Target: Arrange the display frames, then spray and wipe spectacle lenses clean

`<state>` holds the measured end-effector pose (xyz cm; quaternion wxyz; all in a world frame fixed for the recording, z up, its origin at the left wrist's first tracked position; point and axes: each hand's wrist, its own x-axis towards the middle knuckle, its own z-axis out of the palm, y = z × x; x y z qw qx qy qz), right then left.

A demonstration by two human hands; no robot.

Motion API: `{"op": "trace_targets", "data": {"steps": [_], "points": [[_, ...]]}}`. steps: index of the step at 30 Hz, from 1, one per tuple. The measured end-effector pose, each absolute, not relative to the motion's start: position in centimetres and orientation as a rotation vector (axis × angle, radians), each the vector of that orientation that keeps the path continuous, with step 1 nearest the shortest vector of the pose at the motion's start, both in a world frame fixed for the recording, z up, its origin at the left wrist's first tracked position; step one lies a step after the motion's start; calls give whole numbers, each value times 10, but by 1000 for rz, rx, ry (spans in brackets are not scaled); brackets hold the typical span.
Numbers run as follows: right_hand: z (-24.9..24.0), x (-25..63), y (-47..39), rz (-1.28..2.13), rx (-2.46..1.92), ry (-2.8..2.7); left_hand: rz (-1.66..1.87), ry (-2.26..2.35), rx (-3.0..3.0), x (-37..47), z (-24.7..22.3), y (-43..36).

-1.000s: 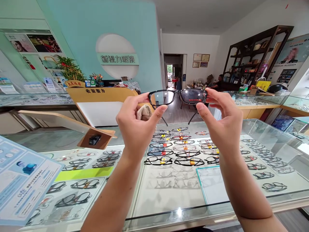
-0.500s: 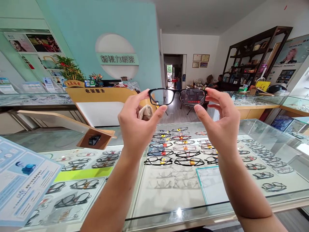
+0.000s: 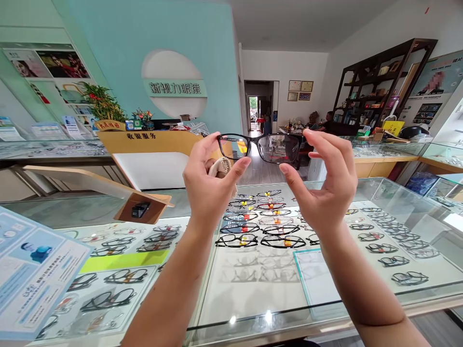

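A pair of black-framed eyeglasses (image 3: 278, 148) is held up in front of me over the glass counter, one end in each hand. My left hand (image 3: 213, 173) pinches the left end of the frame and also keeps a folded beige cloth (image 3: 220, 167) tucked in its fingers. My right hand (image 3: 325, 178) grips the right end with the index finger on top, the thumb below near the right lens. Small red print shows on the right lens.
Below lies a glass display case (image 3: 217, 308) holding rows of glasses (image 3: 237, 240). At the left stand a tilted wooden-framed mirror (image 3: 139, 205) and a blue leaflet (image 3: 39, 274). Farther back are a cashier desk (image 3: 152, 168), a dark shelf (image 3: 376, 86) and a seated person (image 3: 329, 117).
The eyeglasses have turned, the right lens coming nearer and the left lens swinging away. My right hand has moved slightly left; the left hand has shifted a little right.
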<state>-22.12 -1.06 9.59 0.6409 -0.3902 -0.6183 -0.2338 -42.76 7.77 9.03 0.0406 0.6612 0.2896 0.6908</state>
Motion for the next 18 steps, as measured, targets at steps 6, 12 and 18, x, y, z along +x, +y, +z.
{"op": "trace_targets", "data": {"steps": [6, 12, 18], "points": [[93, -219, -3, -420, -860, -1405, 2284, 840, 1935, -421, 84, 78], [90, -207, 7, -57, -701, -1400, 2508, 840, 1901, -416, 79, 74], [93, -202, 10, 46, -654, -1328, 2561, 763, 1959, -418, 76, 78]]}}
